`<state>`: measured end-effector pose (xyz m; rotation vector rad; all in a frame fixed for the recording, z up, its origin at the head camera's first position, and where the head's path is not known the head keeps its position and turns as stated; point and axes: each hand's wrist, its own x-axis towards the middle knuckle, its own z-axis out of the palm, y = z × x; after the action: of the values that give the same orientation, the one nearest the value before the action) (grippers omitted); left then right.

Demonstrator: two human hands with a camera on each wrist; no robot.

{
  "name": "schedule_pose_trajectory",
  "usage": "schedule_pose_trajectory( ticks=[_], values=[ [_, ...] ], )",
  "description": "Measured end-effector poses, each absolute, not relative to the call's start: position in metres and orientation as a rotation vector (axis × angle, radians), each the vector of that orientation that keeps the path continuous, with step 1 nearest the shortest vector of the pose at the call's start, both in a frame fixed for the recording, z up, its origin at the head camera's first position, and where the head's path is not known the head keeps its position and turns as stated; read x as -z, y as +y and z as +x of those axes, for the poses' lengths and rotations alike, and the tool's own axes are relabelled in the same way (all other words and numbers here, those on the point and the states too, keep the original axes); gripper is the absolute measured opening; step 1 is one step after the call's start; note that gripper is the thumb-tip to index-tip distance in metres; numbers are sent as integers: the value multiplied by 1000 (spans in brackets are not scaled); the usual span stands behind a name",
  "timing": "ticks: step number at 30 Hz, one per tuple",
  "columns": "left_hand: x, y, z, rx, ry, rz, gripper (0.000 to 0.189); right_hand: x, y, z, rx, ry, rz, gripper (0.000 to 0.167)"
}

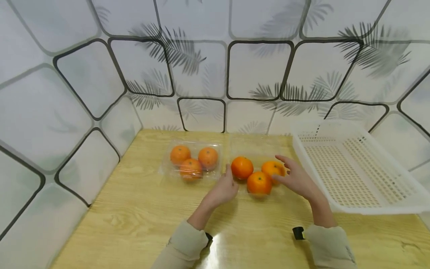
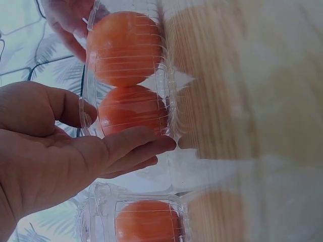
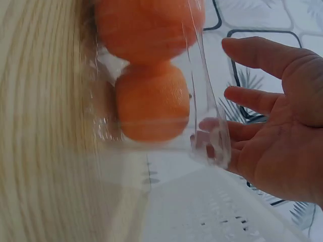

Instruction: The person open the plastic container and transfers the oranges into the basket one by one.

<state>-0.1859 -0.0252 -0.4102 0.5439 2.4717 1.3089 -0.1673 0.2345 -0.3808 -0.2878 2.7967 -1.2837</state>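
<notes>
A clear plastic clamshell box [image 1: 256, 195] stands on the table with its lid [image 1: 253, 144] folded back toward the wall. Three oranges sit inside; the front orange [image 1: 259, 183] also shows as the lower orange [image 3: 152, 103] in the right wrist view or is hidden there; I cannot tell which. My left hand [image 1: 226, 187] holds the box's left side, thumb [image 2: 75, 108] at the rim and fingers [image 2: 136, 143] along the wall. Beside the right rear corner, my right hand [image 1: 297, 178] is spread with loose fingers, some seen through the clear plastic.
A second clear box [image 1: 168, 170], with three oranges under its clear plastic, stands to the left. At the right lies a white perforated basket [image 1: 336, 168]. The patterned wall [image 1: 201, 67] borders the wooden table [image 1: 134, 216] at the back and left.
</notes>
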Motion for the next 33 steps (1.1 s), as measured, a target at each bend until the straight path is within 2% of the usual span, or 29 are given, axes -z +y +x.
schedule_pose_trajectory(
  ticks=[8,25,33],
  values=[
    [409,-26,-184,-1248,2499,560,81,380,244,-166,1224,2889,-259,81],
    [412,-30,-187,-1261,2464,606,81,399,235,-183,860,3096,-367,83],
    [415,-29,-189,-1251,2460,613,82,406,235,-181,840,3090,-374,80]
  ],
)
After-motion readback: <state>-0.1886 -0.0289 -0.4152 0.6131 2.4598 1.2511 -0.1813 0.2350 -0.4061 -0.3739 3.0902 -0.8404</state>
